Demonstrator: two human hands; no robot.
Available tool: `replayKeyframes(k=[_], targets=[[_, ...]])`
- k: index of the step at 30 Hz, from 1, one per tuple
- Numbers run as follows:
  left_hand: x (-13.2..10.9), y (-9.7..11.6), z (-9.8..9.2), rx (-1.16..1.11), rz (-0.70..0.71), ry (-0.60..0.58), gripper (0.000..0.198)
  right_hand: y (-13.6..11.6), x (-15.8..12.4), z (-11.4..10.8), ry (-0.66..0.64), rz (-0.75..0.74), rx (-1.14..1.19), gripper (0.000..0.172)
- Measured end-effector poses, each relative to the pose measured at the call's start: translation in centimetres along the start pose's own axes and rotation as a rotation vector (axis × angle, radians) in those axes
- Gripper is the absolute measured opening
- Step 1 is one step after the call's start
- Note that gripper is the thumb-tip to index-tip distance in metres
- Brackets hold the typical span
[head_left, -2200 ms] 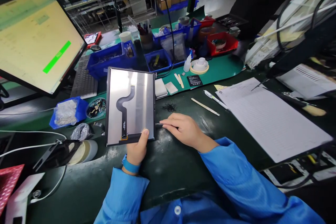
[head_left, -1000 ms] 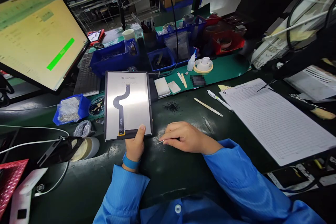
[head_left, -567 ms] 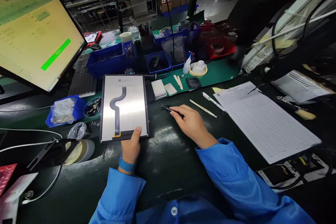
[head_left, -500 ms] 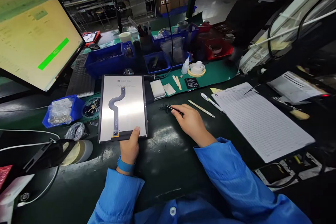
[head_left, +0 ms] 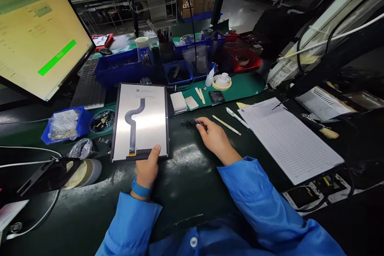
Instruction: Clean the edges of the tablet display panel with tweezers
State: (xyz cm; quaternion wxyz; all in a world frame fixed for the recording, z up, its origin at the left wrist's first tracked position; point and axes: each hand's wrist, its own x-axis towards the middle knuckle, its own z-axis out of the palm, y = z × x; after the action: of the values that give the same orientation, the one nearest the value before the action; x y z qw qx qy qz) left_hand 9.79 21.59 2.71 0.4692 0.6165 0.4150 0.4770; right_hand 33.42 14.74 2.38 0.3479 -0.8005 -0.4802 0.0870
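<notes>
Our left hand (head_left: 147,171) has its grip on the display panel (head_left: 151,124) over the tabletop (head_left: 186,196), most fingers hidden behind it. Right of the panel, our right hand (head_left: 216,140) pinches a mostly covered metal tool (head_left: 198,121) beside black scraps (head_left: 187,123); a blurred dark thing (head_left: 216,96) lies beyond.

On the dark bench (head_left: 183,196) lie black scraps (head_left: 188,123), a pale stick (head_left: 226,125) and a pen (head_left: 237,117).
</notes>
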Motion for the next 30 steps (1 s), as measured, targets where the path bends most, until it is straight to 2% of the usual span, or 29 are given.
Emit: replayKeyframes(k=[5, 10, 16, 25, 30], targets=[[-0.2, -0.2, 0.1, -0.025, -0.022, -0.003, 0.051, -0.2, 0.1, -0.2, -0.041, 0.024, 0.003, 0.030], [-0.2, 0.0, 0.2, 0.002, -0.024, -0.009, 0.049, -1.1, 0.1, -0.8, -0.105, 0.110, -0.001, 0.041], [-0.2, -0.1, 0.2, -0.003, -0.018, -0.020, 0.044, -1.3, 0.0, -0.6, -0.082, 0.096, 0.039, 0.035], [-0.3, -0.4, 0.2, -0.018, -0.027, -0.017, 0.055, -1.0, -0.1, -0.2, -0.065, 0.098, 0.009, 0.027], [-0.3, -0.3, 0.3, -0.017, -0.021, -0.027, 0.052, -0.8, -0.3, -0.2, -0.091, 0.044, -0.026, 0.033]])
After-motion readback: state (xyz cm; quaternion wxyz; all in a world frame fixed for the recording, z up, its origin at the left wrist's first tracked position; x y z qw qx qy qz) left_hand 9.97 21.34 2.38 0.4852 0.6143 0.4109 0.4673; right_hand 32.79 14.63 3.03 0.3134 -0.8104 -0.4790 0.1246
